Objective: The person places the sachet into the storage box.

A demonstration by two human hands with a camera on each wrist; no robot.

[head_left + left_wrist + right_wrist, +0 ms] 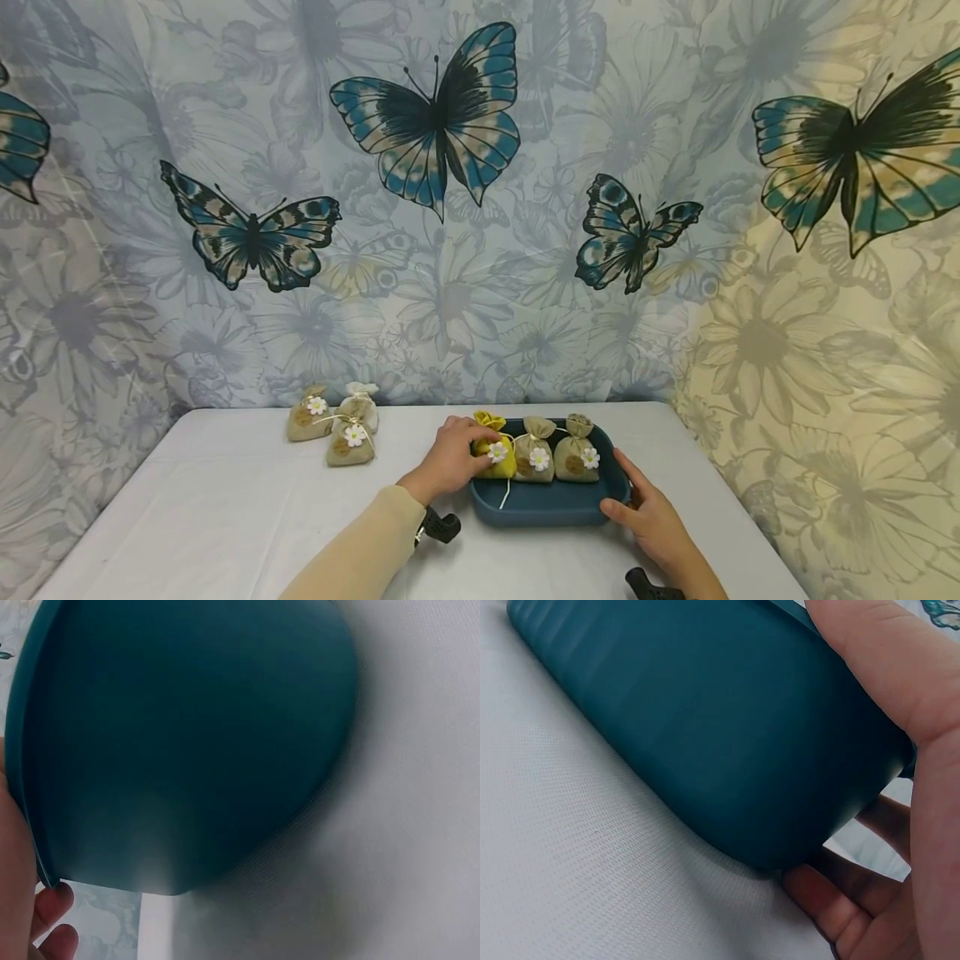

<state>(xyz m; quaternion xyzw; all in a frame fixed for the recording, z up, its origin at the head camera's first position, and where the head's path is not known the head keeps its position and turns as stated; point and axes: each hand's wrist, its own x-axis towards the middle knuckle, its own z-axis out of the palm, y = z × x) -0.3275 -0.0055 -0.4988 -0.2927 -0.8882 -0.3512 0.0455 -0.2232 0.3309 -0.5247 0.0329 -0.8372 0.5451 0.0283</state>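
My left hand (450, 454) reaches over the left end of a dark teal tray (555, 504). Its thumb and fingers pinch a small yellow drawstring pouch (504, 462) with a white flower, which stands inside. In the left wrist view, the tray wall (187, 750) hides the pouch, and only part of the hand shows at the left edge. At the tray's right end, my right hand (652, 512) grips the rim, thumb at the front and fingers around the outside. Two beige pouches, one in the middle (534, 462) and one at the right (577, 460), stand beside the yellow one.
Further left on the white table (225, 517) sit three more pouches: a beige one (306, 427), another beige one in front (348, 454) and a paler one (360, 406) behind. A butterfly-patterned cloth (450, 333) hangs along the back and sides.
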